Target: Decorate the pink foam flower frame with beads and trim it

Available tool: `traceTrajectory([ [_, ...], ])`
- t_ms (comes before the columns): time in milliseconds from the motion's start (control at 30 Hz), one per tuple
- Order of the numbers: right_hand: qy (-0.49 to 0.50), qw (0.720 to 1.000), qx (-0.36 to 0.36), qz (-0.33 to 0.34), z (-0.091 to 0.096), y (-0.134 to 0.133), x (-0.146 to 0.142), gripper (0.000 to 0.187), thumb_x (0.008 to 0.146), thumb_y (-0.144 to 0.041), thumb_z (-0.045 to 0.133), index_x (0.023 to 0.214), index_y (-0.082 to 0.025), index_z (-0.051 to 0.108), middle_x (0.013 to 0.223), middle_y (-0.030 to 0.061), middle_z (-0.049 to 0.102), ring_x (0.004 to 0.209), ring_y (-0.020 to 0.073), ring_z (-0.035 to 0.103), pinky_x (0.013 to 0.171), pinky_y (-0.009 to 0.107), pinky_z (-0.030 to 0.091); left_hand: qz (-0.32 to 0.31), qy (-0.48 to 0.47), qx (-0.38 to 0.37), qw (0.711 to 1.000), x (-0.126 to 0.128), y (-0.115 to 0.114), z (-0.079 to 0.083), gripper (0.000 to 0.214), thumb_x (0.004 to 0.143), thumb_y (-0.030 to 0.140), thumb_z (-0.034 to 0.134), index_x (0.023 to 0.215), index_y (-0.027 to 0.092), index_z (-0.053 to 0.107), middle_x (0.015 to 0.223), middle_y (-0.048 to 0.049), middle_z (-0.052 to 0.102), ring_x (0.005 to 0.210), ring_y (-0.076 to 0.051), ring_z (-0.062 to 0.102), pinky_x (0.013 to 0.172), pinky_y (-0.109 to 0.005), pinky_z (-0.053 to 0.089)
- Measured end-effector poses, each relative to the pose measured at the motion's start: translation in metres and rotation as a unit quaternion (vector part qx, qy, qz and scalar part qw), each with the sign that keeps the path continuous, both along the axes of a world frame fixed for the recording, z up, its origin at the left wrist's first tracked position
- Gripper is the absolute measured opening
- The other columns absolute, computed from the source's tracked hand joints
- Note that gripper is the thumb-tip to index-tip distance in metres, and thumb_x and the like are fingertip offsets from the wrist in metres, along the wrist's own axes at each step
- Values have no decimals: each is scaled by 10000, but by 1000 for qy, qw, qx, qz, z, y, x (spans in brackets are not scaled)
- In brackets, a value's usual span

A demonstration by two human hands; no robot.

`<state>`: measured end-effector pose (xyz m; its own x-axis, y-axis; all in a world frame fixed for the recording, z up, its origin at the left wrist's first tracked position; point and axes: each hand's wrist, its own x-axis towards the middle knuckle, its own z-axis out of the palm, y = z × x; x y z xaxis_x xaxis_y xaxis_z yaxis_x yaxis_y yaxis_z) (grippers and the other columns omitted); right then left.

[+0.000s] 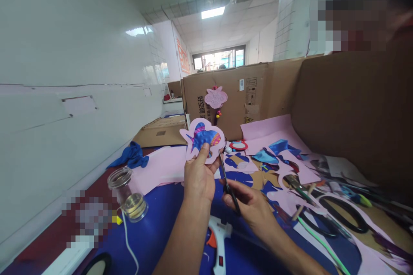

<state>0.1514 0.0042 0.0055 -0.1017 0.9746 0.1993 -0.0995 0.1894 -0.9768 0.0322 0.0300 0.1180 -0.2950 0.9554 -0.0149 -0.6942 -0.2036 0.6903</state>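
Observation:
My left hand (199,180) holds up a pink foam-like cutout (191,131) with a wavy outline, its thumb pressed on the front. On the cutout sits a blue fabric fish-like shape (200,136) with pink and orange patterned parts. In my right hand (253,204) is a pair of black-handled scissors (229,189), fingers wrapped round the handles. The blades point up at the cutout's lower right edge, touching it or very close. Below my hands a white glue gun (221,240) with an orange trigger lies on the blue table surface (167,219).
A clear jar (135,207) and a blue cloth (133,154) are at left. Pink sheets, blue fabric scraps (265,156) and a tape roll (343,213) crowd the right. A cardboard panel (274,90) with a hanging pink ornament (216,98) stands behind; a person is beyond it at right.

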Motion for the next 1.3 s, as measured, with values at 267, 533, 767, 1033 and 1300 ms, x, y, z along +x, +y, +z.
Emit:
traceTrajectory([
  [267,-7,1000,11,-4,3,-2,-1,499,675,-558,894,1044,-223,881,733,6,659,666,170,531,632,292,499,-6,-2,-17,1000,-1,1,1,121,830,173,849,909,143,762,877,-75,783,807,-232,795,787,-375,666],
  [533,5,1000,15,-6,-2,-2,-3,511,693,-558,889,1083,-227,879,758,15,669,682,178,530,638,294,485,-9,6,-13,1000,-2,0,0,151,816,186,871,914,147,763,878,-73,781,837,-239,801,830,-390,668],
  [767,18,1000,10,-4,5,-5,-3,492,668,-552,898,1034,-223,888,737,14,647,670,175,507,632,300,465,-14,2,-28,1000,-1,-1,2,90,860,165,810,931,139,763,883,-80,795,812,-239,806,773,-359,669],
  [1033,-6,1000,19,-14,9,-10,-4,484,736,-556,836,1084,-222,878,719,5,593,671,177,481,620,292,446,-14,6,-21,1000,-2,0,2,196,810,192,872,958,153,750,875,-70,792,826,-241,810,753,-343,673],
  [1300,-13,1000,24,-14,3,-12,-5,457,787,-525,805,1127,-228,877,753,8,619,706,182,496,620,275,444,-17,2,-12,1000,-2,-3,4,130,837,163,833,931,123,754,799,-56,773,746,-212,799,689,-289,658],
])
